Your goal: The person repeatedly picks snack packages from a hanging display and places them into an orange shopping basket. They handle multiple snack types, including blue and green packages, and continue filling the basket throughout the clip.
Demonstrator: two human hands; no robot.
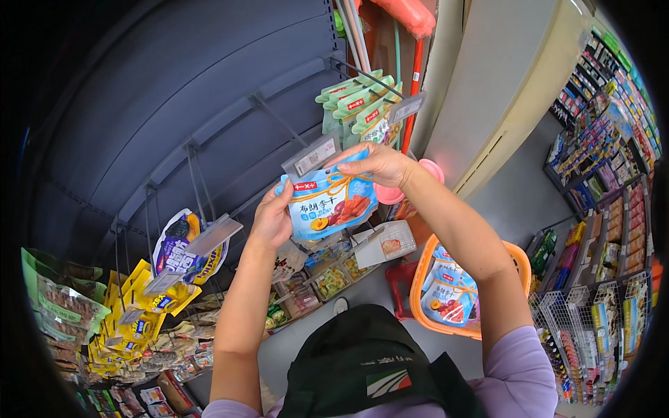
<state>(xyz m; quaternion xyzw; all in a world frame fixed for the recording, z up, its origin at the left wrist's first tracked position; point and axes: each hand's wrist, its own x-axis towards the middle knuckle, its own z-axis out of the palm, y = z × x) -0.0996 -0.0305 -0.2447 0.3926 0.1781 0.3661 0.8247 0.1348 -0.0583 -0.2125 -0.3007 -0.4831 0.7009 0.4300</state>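
Both my hands hold a blue pouch of dried prunes [334,204] upright, just below a shelf hook with a label holder [311,155]. My left hand [273,217] grips the pouch's left edge, thumb on its front. My right hand [379,163] pinches its upper right corner; some of those fingers are hidden behind the pouch and the label holder. Green pouches [366,109] hang on the hook behind and above my right hand. An orange basket [418,285] at lower right contains more of the blue pouches [447,292].
Bare metal hooks [279,120] stick out from the dark back panel [219,68]. Yellow packs [138,318] and a purple pack [177,243] hang at the left. A pillar [486,89] stands at the right, near a red pole [415,89]. Low bins [332,279] hold packaged snacks.
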